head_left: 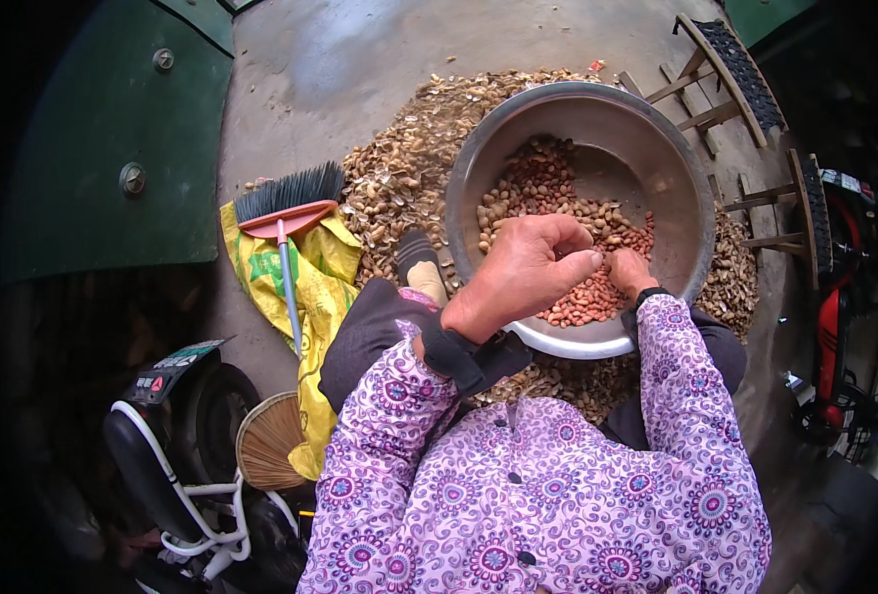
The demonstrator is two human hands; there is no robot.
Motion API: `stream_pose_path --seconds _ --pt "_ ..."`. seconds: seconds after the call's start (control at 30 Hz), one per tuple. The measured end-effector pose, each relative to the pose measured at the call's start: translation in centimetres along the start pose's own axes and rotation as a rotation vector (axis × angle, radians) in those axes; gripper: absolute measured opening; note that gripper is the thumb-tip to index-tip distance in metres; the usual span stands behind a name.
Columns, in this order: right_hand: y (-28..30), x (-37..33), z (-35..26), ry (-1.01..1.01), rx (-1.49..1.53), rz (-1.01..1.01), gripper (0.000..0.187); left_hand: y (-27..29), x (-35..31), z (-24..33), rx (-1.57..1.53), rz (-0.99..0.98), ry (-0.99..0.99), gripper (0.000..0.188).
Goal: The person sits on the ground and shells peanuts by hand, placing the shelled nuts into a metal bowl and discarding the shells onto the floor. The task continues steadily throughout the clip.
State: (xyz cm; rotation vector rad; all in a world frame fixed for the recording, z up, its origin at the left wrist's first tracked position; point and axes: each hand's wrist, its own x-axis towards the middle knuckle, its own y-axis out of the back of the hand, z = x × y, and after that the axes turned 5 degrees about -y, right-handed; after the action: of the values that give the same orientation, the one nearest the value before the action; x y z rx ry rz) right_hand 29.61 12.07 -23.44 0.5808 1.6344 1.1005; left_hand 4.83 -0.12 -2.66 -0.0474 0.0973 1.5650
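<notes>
A wide metal basin (691,198) stands tilted in front of me. Inside it lie unshelled peanuts (602,220) and reddish shelled peanut kernels (580,302). My left hand (530,265) hovers over the basin's near left part, its fingers curled and the thumb stretched toward my right hand. Whatever those fingers hold is hidden beneath the hand. My right hand (631,270) is low among the peanuts at the near right, its fingers curled downward. Its fingertips and anything between them do not show. The two hands are close together but apart.
Empty peanut shells (399,188) heap around the basin on the concrete floor. At the left a broom (289,220) lies on a yellow sack (325,287), near a straw fan (271,443) and a white-framed vehicle (211,490). Wooden stools (726,79) stand at the right.
</notes>
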Motion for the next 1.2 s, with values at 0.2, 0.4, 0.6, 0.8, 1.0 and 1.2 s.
stream_pose_path --seconds 0.2,0.4,0.6,0.8,1.0,1.2 --pt "1.8 -1.0 -0.8 -0.015 0.111 0.042 0.013 -0.1 -0.2 0.2 0.002 -0.008 0.010 0.022" --pt "5.6 -0.2 0.8 -0.059 1.115 -0.178 0.014 -0.6 0.5 0.2 0.025 -0.014 0.004 0.023" --pt "14.2 -2.3 5.3 0.245 2.385 0.165 0.021 -1.4 1.0 1.0 0.044 -0.052 -0.024 0.024" --pt "16.9 -5.4 0.5 0.176 2.119 -0.185 0.044 -2.3 1.7 1.0 0.101 -0.024 -0.083 0.024" --pt "15.0 -7.0 -4.2 0.180 1.997 -0.607 0.060 -4.3 2.7 -0.2 0.207 0.108 -0.223 0.019" --pt "15.2 -8.0 -6.6 0.286 2.046 -0.780 0.074 -5.2 3.5 -1.6 0.539 0.143 -0.636 0.015"
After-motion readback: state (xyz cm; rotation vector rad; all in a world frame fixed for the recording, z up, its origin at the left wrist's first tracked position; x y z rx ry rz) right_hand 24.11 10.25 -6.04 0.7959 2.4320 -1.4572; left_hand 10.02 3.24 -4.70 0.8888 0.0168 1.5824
